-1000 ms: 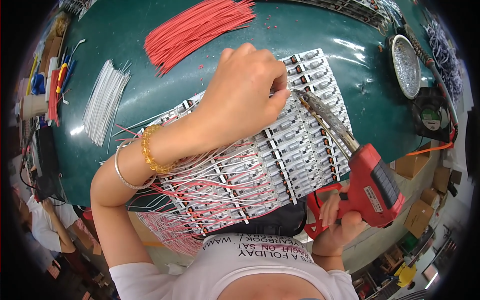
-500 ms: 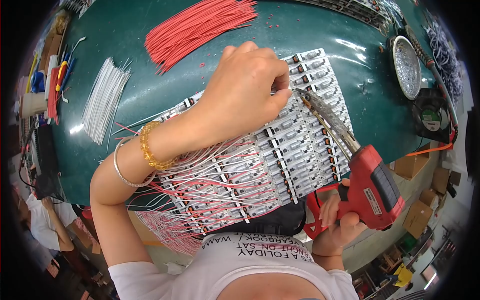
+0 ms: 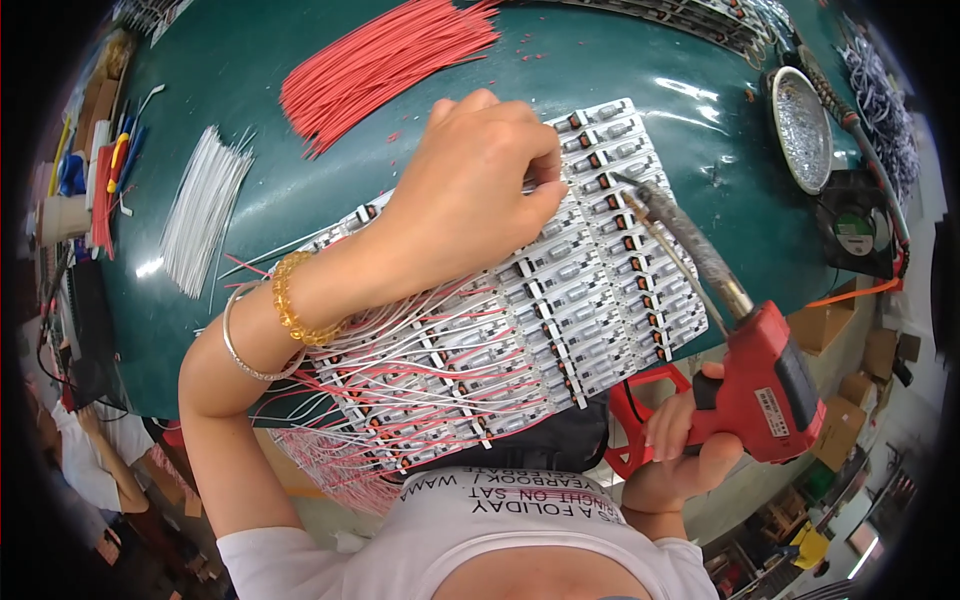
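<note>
My left hand [image 3: 480,185] is closed in a pinch over the upper part of a white panel of small circuit boards [image 3: 590,310]. Whatever lies between its fingertips is hidden. My right hand [image 3: 685,440] grips a red soldering gun [image 3: 768,385] by its handle, below the panel's right edge. The gun's dark tip points up and left over the panel, a short gap to the right of my left fingertips. Thin red and white wires [image 3: 420,350] trail from the panel's left and lower part, beneath my left forearm.
A thick bundle of red wires [image 3: 390,70] lies at the back; white wires [image 3: 205,215] lie to the left. At the right stand a round metal dish [image 3: 774,112] of silvery bits and a small black fan [image 3: 855,225]. Hand tools [image 3: 122,155] are at the far left.
The soldering gun has moved right, and its tip is farther from my left fingertips. My left hand keeps its pinch over the panel. The whole view has shifted slightly.
</note>
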Tool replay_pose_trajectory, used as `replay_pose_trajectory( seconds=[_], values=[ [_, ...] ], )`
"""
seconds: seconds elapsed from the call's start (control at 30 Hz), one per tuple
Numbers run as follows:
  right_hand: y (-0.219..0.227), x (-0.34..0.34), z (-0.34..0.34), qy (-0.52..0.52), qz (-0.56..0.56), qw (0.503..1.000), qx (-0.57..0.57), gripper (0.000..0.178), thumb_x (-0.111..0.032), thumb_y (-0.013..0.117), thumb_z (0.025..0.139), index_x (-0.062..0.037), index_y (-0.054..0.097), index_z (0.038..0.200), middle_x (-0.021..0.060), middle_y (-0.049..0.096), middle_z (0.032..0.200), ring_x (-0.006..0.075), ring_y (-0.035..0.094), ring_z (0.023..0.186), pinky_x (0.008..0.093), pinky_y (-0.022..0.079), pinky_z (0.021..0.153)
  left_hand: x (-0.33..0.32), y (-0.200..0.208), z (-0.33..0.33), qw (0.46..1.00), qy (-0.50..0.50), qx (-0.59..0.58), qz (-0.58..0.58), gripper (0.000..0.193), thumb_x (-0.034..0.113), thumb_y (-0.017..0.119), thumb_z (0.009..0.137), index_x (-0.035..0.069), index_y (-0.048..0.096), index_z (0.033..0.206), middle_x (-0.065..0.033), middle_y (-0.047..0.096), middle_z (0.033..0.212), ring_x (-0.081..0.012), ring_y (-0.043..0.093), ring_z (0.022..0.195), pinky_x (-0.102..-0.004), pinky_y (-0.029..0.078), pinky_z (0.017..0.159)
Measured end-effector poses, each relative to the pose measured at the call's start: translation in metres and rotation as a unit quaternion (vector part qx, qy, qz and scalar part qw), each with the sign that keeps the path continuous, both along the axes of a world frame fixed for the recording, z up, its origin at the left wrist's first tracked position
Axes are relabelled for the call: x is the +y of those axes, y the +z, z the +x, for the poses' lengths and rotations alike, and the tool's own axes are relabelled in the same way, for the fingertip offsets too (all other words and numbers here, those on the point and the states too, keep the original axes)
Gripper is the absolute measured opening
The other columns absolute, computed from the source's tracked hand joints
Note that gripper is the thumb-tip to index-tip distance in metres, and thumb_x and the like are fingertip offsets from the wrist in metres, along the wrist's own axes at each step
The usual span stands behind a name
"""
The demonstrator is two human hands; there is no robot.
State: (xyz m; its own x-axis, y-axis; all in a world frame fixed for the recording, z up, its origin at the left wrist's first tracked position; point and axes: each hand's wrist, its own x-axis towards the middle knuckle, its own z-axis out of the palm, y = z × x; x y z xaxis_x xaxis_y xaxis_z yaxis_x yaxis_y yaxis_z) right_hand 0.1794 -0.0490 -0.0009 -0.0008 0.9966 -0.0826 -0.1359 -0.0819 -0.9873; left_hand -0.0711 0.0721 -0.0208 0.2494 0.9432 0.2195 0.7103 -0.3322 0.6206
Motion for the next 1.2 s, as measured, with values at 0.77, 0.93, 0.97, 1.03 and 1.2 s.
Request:
replay_pose_trajectory(
  seconds=[0.77,0.93,0.97,1.03,1.2],
  values=[
    [-0.017,0.053,0.062,-0.157,0.134,0.978,-0.035,0.048,-0.032,0.044,0.098,0.0024,0.036,0.131,-0.0013,0.032,0.053,0.0071,0.031,0.041,0.0227,0.03,0.041,-0.097,0.025,-0.184,0.909,0.274,0.296,0.105,0.023,0.018,0.067,0.076,0.008,0.062,0.096,-0.0058,0.059,0.088,-0.0247,0.052,0.085,-0.0364,0.037,0.077],
    [-0.015,0.045,0.044,-0.146,0.104,0.983,-0.039,0.05,-0.034,0.042,0.099,0.0031,0.033,0.131,-0.0003,0.032,0.053,0.008,0.031,0.041,0.0234,0.031,0.04,-0.098,0.013,-0.183,0.884,0.254,0.387,0.067,0.014,0.013,0.066,0.077,0.007,0.063,0.089,-0.0068,0.061,0.083,-0.0241,0.055,0.085,-0.0365,0.038,0.078],
    [-0.015,0.043,0.042,-0.126,0.108,0.986,-0.023,0.047,-0.031,0.042,0.099,0.0024,0.034,0.131,-0.0007,0.032,0.053,0.0077,0.032,0.041,0.0234,0.031,0.042,-0.095,0.012,-0.184,0.886,0.251,0.383,0.07,0.014,0.013,0.066,0.077,0.007,0.063,0.089,-0.0068,0.061,0.083,-0.0241,0.055,0.085,-0.0365,0.038,0.078],
    [-0.017,0.037,0.043,-0.101,0.116,0.988,-0.002,0.045,-0.029,0.042,0.099,0.0015,0.034,0.132,-0.0009,0.032,0.053,0.0074,0.032,0.042,0.0237,0.031,0.043,-0.087,0.012,-0.188,0.88,0.244,0.403,0.062,0.007,0.011,0.065,0.078,0.006,0.063,0.082,-0.0077,0.061,0.075,-0.0251,0.056,0.078,-0.0372,0.039,0.078],
    [-0.015,0.02,0.042,-0.148,0.098,0.984,-0.034,0.056,-0.037,0.043,0.098,0.0052,0.032,0.133,-0.0007,0.031,0.051,0.0089,0.031,0.04,0.0236,0.031,0.041,-0.093,0.014,-0.187,0.898,0.281,0.319,0.116,0.006,0.01,0.064,0.079,0.004,0.062,0.078,-0.0094,0.062,0.07,-0.0267,0.057,0.072,-0.0366,0.041,0.075]
  ],
)
